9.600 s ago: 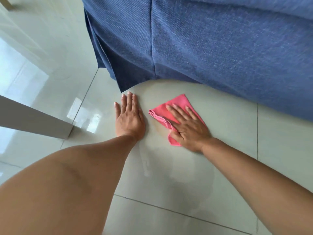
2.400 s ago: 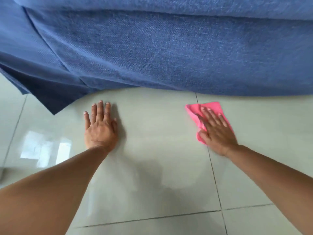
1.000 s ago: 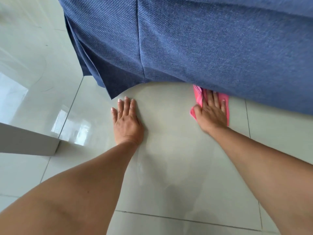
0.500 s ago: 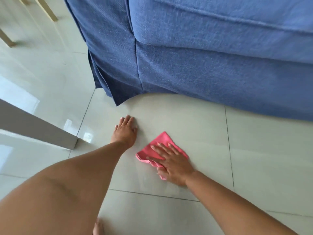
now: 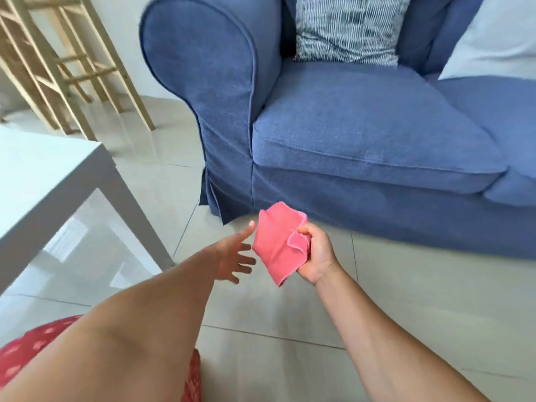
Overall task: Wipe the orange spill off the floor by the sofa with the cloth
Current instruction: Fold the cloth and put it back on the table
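Right hand (image 5: 314, 255): raised off the floor at about 6 o'clock from the sofa's seat cushion; fingers curled, thumb on top, pinching one edge of the cloth.
Cloth (image 5: 277, 245): pink, folded, held in the air above the tiles and clear of them; long axis runs from 12 o'clock down to 6 o'clock with a slight tilt, the upper edge toward the sofa skirt and the lower corner hanging toward the camera; a loose flap curls at the thumb.
Left hand (image 5: 233, 255): at 9 o'clock of the cloth, palm turned toward it, fingers spread and released, holding nothing; the fingertips lie just beside the cloth's left edge, and contact cannot be told.
Floor (image 5: 406, 300): pale glossy tiles with dark grout lines; no orange mark can be made out on the tiles in front of the sofa.
Sofa (image 5: 348, 134): blue fabric, rolled armrest at 11 o'clock of the hands, skirt reaching the floor just beyond the cloth.
Cushions: a striped cushion (image 5: 348, 27) against the backrest; a plain pale cushion (image 5: 493, 39) at 2 o'clock.
White table (image 5: 43, 175): at 9 o'clock, one leg standing on the tiles near the left forearm.
Wooden stools (image 5: 58, 68): at 10 o'clock, behind the table.
Red patterned garment (image 5: 29, 349): at 7 o'clock, partly hidden by the left arm.
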Tool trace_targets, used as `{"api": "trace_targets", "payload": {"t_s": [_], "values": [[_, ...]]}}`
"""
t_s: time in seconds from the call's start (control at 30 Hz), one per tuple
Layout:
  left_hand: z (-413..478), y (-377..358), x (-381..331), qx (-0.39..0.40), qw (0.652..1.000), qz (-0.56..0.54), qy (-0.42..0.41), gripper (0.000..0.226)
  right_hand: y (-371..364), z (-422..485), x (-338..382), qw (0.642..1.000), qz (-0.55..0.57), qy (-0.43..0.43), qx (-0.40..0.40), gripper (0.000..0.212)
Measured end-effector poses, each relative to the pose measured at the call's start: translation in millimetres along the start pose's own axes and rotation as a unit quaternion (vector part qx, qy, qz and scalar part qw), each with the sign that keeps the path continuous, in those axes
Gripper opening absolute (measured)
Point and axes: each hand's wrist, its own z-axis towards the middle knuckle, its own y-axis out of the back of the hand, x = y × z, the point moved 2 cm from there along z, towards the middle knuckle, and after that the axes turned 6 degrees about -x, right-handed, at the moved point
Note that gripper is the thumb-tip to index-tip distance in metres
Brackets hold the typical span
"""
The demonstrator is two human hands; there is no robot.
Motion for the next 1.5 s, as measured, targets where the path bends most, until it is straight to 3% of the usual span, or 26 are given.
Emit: {"api": "trace_targets", "payload": {"t_s": [0.13, 0.37, 0.47, 0.57, 0.7, 0.8, 0.93, 1.0, 1.07, 1.2, 1.33, 1.5], "values": [[-66.6, 13.0, -47.5, 0.037, 0.987, -0.075, -0.14, 0.074, -57.0, -54.0, 38.9, 0.995, 0.027, 0.048, 0.085, 0.035], [-202.6, 73.9, -106.8, -0.035, 0.949, -0.09, -0.301, 0.021, -158.2, -138.7, 67.0, 0.98, 0.009, 0.106, 0.171, 0.049], [-261.0, 111.3, -109.4, -0.068, 0.938, -0.068, -0.333, 0.012, -199.7, -167.4, 60.3, 0.978, -0.037, 0.139, 0.149, 0.055], [-318.8, 155.2, -97.1, -0.111, 0.929, -0.041, -0.351, 0.022, -242.1, -195.0, 37.2, 0.973, -0.083, 0.162, 0.14, 0.042], [-379.3, 214.8, -61.4, -0.184, 0.928, 0.001, -0.324, 0.045, -292.4, -218.2, -12.4, 0.961, -0.136, 0.133, 0.199, 0.014], [-410.4, 262.1, -26.0, -0.228, 0.94, 0.026, -0.253, 0.059, -322.2, -232.4, -58.5, 0.948, -0.189, 0.14, 0.217, 0.009], [-421.2, 309.2, 16.8, -0.26, 0.958, 0.022, -0.119, 0.052, -348.2, -242.1, -110.4, 0.918, -0.281, 0.168, 0.224, 0.008], [-412.4, 317.8, 25.9, -0.288, 0.952, 0.041, -0.098, 0.047, -354.3, -235.2, -123.7, 0.911, -0.309, 0.169, 0.214, 0.011], [-395.0, 320.8, 23.3, -0.36, 0.922, 0.067, -0.127, 0.043, -356.8, -221.9, -125.9, 0.896, -0.349, 0.203, 0.186, 0.012], [-354.6, 319.5, 2.9, -0.494, 0.833, 0.093, -0.232, 0.035, -358.7, -190.9, -109.2, 0.826, -0.445, 0.324, 0.122, 0.034], [-319.3, 320.1, -14.6, -0.521, 0.797, 0.094, -0.291, 0.016, -358.2, -161.2, -91.9, 0.773, -0.506, 0.376, 0.071, 0.011], [-294.4, 316.6, -34.7, -0.561, 0.759, 0.13, -0.304, 0.015, -359.0, -129.7, -78.9, 0.748, -0.516, 0.416, 0.034, 0.011]]}}
